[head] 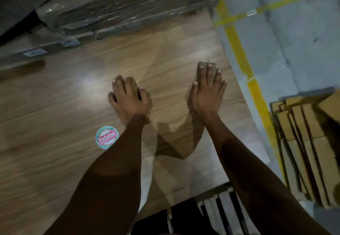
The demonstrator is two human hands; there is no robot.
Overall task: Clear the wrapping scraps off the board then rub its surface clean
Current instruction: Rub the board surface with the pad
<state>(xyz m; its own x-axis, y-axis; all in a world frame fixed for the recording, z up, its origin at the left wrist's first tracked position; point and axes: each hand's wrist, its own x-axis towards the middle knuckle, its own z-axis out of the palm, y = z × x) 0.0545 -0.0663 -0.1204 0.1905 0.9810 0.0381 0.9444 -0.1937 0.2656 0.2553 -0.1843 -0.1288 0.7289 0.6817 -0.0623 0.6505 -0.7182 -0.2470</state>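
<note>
A large wood-grain board [70,94] lies flat below me and fills most of the head view. My left hand [128,98] rests palm-down near its middle, fingers spread over a small brownish pad [135,87] that shows between them. My right hand [208,89] lies flat closer to the board's right edge. Its fingertips press a similar grey-brown pad [203,65] that peeks out past them. A round blue and red sticker [107,137] sits on the board beside my left forearm. No loose wrapping scraps show on the board.
Plastic-wrapped stacks of boards [128,8] stand along the far edge. The grey floor to the right carries a yellow painted line [239,54]. Folded cardboard pieces [305,142] are piled at the right. White slats [226,210] show below the board's near corner.
</note>
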